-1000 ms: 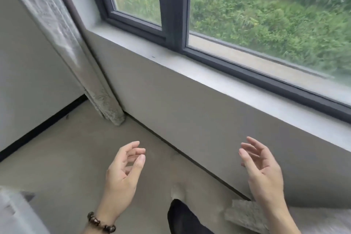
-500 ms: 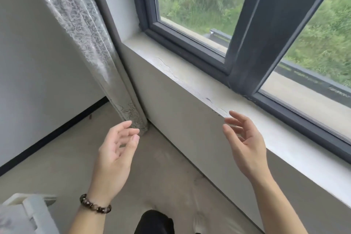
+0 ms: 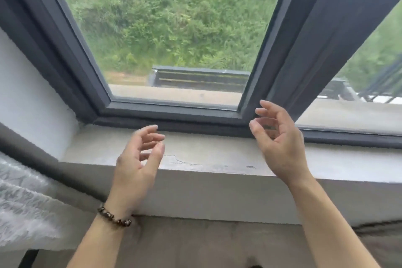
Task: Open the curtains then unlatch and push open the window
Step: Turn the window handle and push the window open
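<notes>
A dark grey window frame (image 3: 169,113) fills the upper view, with a thick upright post (image 3: 304,50) between two panes. No latch shows. A white lace curtain (image 3: 19,198) hangs bunched at the far left, clear of the glass. My left hand (image 3: 137,167), with a bead bracelet on its wrist, hovers over the sill with fingers apart and nothing in it. My right hand (image 3: 280,143) is raised just in front of the post's foot, fingers curled but apart, holding nothing.
A pale concrete sill (image 3: 217,156), cracked near its middle, runs under the frame. The white wall reveal (image 3: 32,106) stands at the left. Below the sill lies a grey wall face (image 3: 217,198). Outside are green bushes and a dark railing (image 3: 200,78).
My view has swung up and left, from the floor to face the window. Both hands have risen from floor level to the sill, the right one nearing the post.
</notes>
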`<action>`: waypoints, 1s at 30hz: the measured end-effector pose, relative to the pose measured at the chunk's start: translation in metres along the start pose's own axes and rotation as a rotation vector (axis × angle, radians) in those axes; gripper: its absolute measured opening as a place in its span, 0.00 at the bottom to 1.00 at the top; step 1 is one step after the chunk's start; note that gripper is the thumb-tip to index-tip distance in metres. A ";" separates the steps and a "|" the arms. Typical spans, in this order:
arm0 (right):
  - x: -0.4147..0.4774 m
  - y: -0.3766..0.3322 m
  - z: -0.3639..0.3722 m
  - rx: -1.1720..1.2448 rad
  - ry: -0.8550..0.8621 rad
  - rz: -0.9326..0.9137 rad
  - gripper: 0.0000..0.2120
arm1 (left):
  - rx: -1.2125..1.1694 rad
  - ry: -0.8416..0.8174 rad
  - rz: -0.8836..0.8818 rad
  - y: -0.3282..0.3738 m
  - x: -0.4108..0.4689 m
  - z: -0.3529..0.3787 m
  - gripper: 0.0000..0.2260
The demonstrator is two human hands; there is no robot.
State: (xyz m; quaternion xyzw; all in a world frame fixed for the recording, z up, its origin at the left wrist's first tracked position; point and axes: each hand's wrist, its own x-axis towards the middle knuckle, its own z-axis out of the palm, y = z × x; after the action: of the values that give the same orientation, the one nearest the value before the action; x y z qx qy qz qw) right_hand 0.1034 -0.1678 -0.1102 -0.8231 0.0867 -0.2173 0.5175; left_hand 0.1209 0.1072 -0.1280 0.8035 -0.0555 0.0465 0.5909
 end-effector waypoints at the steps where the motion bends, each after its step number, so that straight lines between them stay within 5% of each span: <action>1: 0.009 -0.010 -0.004 -0.016 0.060 -0.031 0.21 | -0.006 -0.061 0.059 0.011 0.021 0.003 0.15; 5: 0.049 -0.054 -0.042 -0.026 0.314 -0.155 0.20 | 0.006 -0.234 0.356 0.069 0.088 0.036 0.15; 9: 0.088 -0.092 -0.080 0.011 0.478 -0.283 0.17 | 0.061 -0.234 0.647 0.134 0.128 0.078 0.16; 19: 0.156 -0.159 -0.103 -0.024 0.324 -0.702 0.11 | 0.413 0.039 0.984 0.198 0.183 0.117 0.17; 22: 0.158 -0.162 -0.097 -0.011 0.389 -0.717 0.15 | 0.187 -0.049 0.883 0.195 0.187 0.110 0.13; 25: 0.157 -0.160 -0.102 0.024 0.350 -0.690 0.09 | -0.144 -0.083 0.669 0.207 0.191 0.101 0.08; 30: 0.159 -0.167 -0.120 -0.018 0.222 -0.654 0.09 | -0.299 -0.093 0.556 0.221 0.200 0.099 0.15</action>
State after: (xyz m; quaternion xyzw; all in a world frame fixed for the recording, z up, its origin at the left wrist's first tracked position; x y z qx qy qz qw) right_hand 0.1775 -0.2486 0.1249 -0.7831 -0.1241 -0.4590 0.4007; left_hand 0.2876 -0.0592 0.0791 0.6631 -0.3061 0.1607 0.6639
